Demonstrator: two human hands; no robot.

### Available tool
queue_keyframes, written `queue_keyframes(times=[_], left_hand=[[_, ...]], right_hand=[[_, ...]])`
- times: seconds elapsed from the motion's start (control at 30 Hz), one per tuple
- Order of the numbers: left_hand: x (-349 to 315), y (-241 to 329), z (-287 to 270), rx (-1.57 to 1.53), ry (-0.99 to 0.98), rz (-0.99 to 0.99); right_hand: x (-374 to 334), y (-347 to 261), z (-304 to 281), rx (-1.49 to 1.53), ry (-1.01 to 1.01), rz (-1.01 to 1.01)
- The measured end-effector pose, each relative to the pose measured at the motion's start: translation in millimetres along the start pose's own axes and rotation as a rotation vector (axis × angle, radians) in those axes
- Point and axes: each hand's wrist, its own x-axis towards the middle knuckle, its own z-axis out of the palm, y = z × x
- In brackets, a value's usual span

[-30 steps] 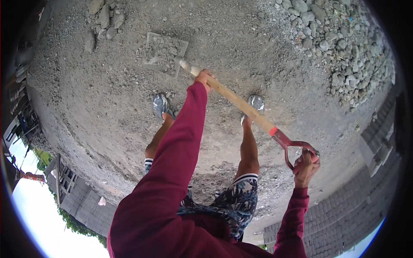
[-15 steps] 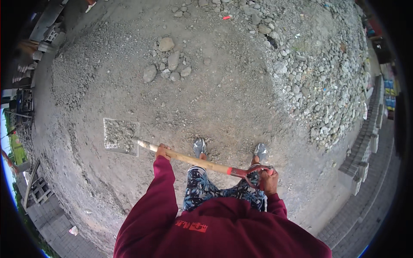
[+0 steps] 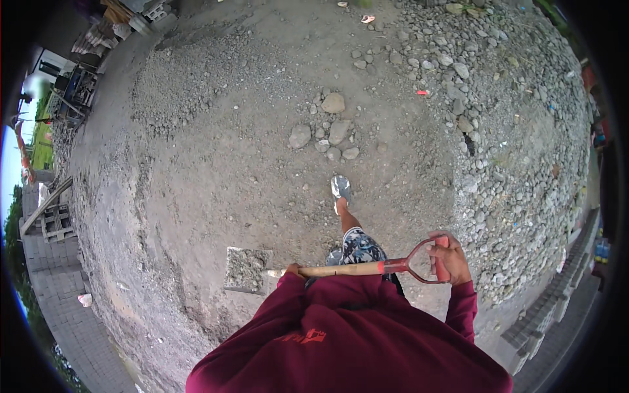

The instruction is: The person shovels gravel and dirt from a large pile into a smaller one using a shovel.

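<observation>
A square-bladed shovel (image 3: 357,269) lies across the front of my body, its blade out to my left and its red D-shaped handle to my right. Grey gravel (image 3: 246,269) covers most of the blade. My left hand (image 3: 293,270) is closed around the wooden shaft close to the blade, partly hidden by my sleeve. At the other end, my right hand (image 3: 452,257) wraps the crossbar of the handle. One of my shoes (image 3: 340,187) is stretched out ahead on the ground, beyond the shaft.
A cluster of larger stones (image 3: 335,130) lies ahead. Loose rocks form a wide heap (image 3: 524,150) on the right, with a row of grey blocks (image 3: 550,308) beyond it. Finer gravel (image 3: 177,85) spreads at far left. Paving (image 3: 59,281) and a wooden frame (image 3: 56,223) line the left side.
I have stepped forward with one leg and turned somewhat left. The loaded shovel has come nearer my body and lies more level across it. Both hands keep their hold.
</observation>
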Motion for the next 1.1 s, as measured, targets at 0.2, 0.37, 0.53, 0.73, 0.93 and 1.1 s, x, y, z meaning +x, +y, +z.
queue_keyframes(times=[0.2, 0.37, 0.53, 0.73, 0.93, 1.1], left_hand=[[95.0, 55.7, -105.9, -1.333, 0.15, -0.608], [149.4, 85.7, -278.9, -1.721, 0.343, -0.475], [184.5, 175.1, -544.9, -1.658, 0.851, -0.209], [227.2, 174.9, -678.1, -1.078, 0.896, -0.257], [327.8, 153.9, -520.1, -1.768, 0.603, -0.409], [312.7, 244.0, -394.8, -1.365, -0.167, -0.306]], right_hand=[[126.1, -111.8, 69.7, 0.103, -0.18, -0.065], [219.2, -161.7, 124.6, 0.232, -0.224, -0.012], [260.8, -203.5, 248.9, 0.59, -0.347, 0.194], [260.4, -207.0, 364.1, 0.751, -0.291, 0.39], [212.8, -212.6, 334.1, 0.576, -0.15, 0.095], [124.4, -271.1, 326.2, -0.022, -0.145, -0.275]])
